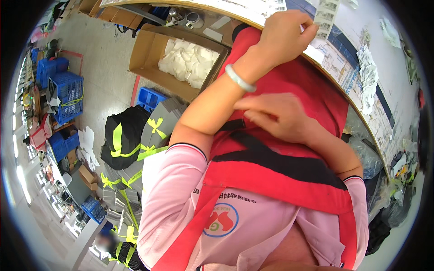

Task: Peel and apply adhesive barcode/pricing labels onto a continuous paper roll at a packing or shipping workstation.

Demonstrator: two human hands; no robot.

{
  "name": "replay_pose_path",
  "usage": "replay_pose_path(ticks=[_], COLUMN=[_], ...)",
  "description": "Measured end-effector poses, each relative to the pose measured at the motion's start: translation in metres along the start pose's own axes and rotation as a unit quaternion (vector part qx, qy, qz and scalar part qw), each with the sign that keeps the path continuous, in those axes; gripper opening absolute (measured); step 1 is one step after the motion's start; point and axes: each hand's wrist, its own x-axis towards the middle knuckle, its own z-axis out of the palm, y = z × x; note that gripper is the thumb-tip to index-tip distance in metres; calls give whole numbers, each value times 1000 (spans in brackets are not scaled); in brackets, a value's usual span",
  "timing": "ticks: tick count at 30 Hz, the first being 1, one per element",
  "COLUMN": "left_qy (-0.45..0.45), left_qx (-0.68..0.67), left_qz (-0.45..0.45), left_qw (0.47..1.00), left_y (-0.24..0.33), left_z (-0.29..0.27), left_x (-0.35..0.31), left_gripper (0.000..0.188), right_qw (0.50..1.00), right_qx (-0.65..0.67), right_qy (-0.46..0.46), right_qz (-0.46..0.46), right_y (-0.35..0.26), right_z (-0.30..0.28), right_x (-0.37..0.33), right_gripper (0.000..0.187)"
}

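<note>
My left hand (288, 37), with a pale bangle (239, 78) on its wrist, is raised at the edge of the worktable. Its fingers are curled in, and thumb and fingertips pinch the side of a white strip of printed labels (326, 17). Lower down, in front of the red apron (312, 86), my right hand (280, 115) points left across my body. Its fingers are loosely stretched toward my left forearm, slightly blurred, and nothing shows in them. Further right on the table, more printed label strips (368, 74) lie in a crumpled row.
The worktable (350, 81) curves along the top and right. Left of me, a cardboard box (147, 52) holds white paper pieces (190, 61). Black bundles (124, 135) and grey stacks (162, 119) tied with yellow strips stand on the floor, with blue crates (66, 92) beyond.
</note>
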Motion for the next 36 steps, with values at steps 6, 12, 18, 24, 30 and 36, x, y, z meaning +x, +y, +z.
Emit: replay_pose_path(ticks=[6,12,18,24,30,36], left_qy=[-122,-174,-68,-193,-141,-158], left_qx=[-153,-261,-324,-292,-342,-381], left_qz=[-173,-294,-381,-345,-357,-363], left_qw=[965,903,863,871,858,835], left_y=[32,29,33,43,44,34], left_z=[-43,-54,-45,-44,-39,-40], left_x=[-46,-87,-66,-73,-68,-69], left_gripper=[9,10,19,14,14,12], right_qw=[865,898,949,928,941,941], right_qx=[57,152,28,111,95,156], right_qy=[494,359,276,328,279,251], right_qz=[63,205,151,136,166,164], right_y=[12,45,43,23,23,27], right_z=[-71,-52,-41,-71,-76,-77], right_x=[-9,-39,-39,-37,-41,-44], right_gripper=[24,12,11,15,14,15])
